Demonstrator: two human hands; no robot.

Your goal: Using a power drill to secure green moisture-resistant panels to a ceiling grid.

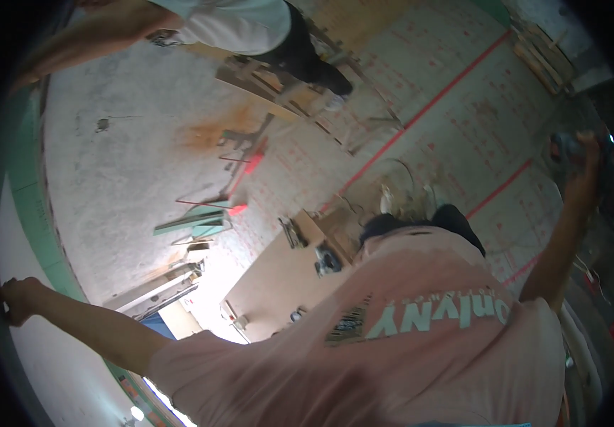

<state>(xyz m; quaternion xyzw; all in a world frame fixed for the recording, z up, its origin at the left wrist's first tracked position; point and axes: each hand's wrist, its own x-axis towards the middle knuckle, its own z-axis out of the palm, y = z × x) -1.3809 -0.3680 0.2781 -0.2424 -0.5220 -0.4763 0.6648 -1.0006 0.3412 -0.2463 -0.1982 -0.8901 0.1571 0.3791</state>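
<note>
Your right grip (586,160), at the right edge of the frame, is closed around a dark tool (567,145), so the tool lies right in that hand, far across from your left grip (21,299) at the left edge. The tool shows on the picture-left side of your fingers; its long axis is lost in the dark rim. Your left fingers are curled, but you cannot tell whether they hold anything. The bench (268,285) sits between, lower centre.

Interior building site: bare concrete (129,171), red-printed floor sheeting (456,121), loose timber (543,60), tools (327,261) on a board (271,285).
</note>
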